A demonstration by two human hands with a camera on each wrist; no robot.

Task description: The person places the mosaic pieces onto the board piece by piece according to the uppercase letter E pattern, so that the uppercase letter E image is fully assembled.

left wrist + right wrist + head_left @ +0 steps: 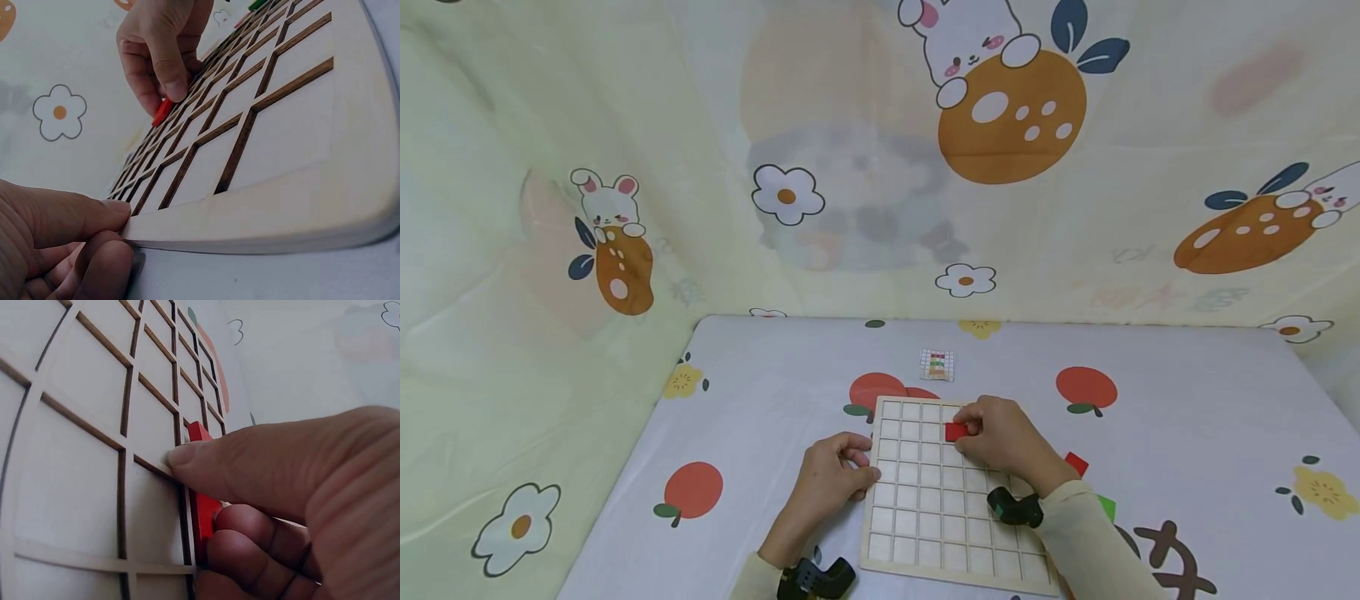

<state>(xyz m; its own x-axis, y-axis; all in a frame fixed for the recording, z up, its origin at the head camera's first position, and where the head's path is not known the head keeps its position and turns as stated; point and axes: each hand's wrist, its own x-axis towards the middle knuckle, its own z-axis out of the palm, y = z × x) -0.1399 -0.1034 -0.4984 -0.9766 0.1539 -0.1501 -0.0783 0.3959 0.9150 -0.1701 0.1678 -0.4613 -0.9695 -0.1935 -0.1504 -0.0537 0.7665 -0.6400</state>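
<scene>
A wooden grid board (917, 500) with square recesses lies on the table. My right hand (1006, 437) pinches a red square tile (956, 432) between thumb and fingers over the board's upper part. In the right wrist view the red tile (201, 515) stands tilted against the grid's ribs, its far side hidden by the fingers. My left hand (831, 483) holds the board's left edge, its thumb (94, 215) on the rim and the other fingers curled beside it.
A small printed card (937, 364) with a coloured grid pattern lies beyond the board. Right of the board, partly behind the right forearm, lie another red tile (1077, 463) and a green tile (1107, 507). A patterned cloth (820, 367) covers the table.
</scene>
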